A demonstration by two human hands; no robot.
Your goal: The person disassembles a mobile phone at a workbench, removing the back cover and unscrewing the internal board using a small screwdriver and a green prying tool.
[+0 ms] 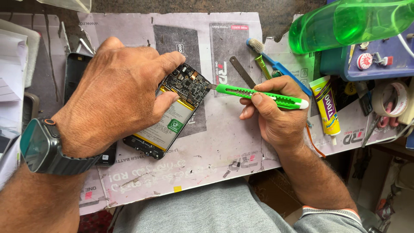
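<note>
Thumb and index fingers (166, 60) of the left hand (116, 95) spread wide, pinning an opened phone (172, 112) flat against the tabletop (215, 146); circuit board and battery exposed, lying diagonally, top end just beyond the fingertips. Palm arched over the phone's left side, wrist bent, dark smartwatch (41, 146) strapped on the forearm. Right hand (271, 108) closed in a pen-like grip around a green utility knife (258, 96), blade tip touching the upper right edge of the circuit board. Right forearm angled in from the lower right, grey sleeve cuff at the elbow. Beyond the knuckles: a metal spatula tool (241, 71), a blue-handled brush (276, 64), a yellow glue tube (327, 103), a green plastic bottle (349, 21) and a roll of tape (390, 97). Printed cardboard mat under everything.
</note>
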